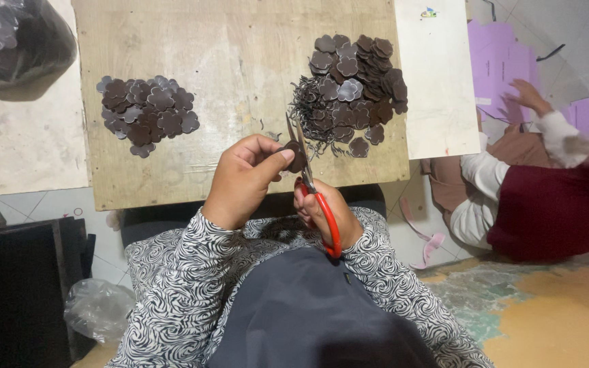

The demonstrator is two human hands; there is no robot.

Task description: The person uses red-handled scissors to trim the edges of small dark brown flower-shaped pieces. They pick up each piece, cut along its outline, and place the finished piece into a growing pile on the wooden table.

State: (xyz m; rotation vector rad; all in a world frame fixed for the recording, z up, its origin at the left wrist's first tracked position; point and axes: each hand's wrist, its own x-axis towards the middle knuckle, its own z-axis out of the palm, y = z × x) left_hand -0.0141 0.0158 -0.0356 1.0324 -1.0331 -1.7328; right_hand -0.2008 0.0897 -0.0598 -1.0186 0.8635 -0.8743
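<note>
My left hand (245, 178) pinches a small dark brown flower-shaped piece (294, 155) between thumb and fingers. My right hand (323, 212) grips red-handled scissors (308, 178), whose blades point up at the piece and look slightly apart. Both hands hover over the near edge of a wooden board (240, 68). On the board, a pile of brown flower pieces (147, 113) lies at the left. A bigger pile of flower pieces (357, 82) lies at the right, with thin dark trimmings (308, 112) beside it.
A dark plastic bag (15, 41) sits at the top left. A white panel (438, 75) lies right of the board. Another person (540, 184) sits at the right, with a hand on purple sheets (499, 68). A clear plastic bag (97, 310) lies on the floor.
</note>
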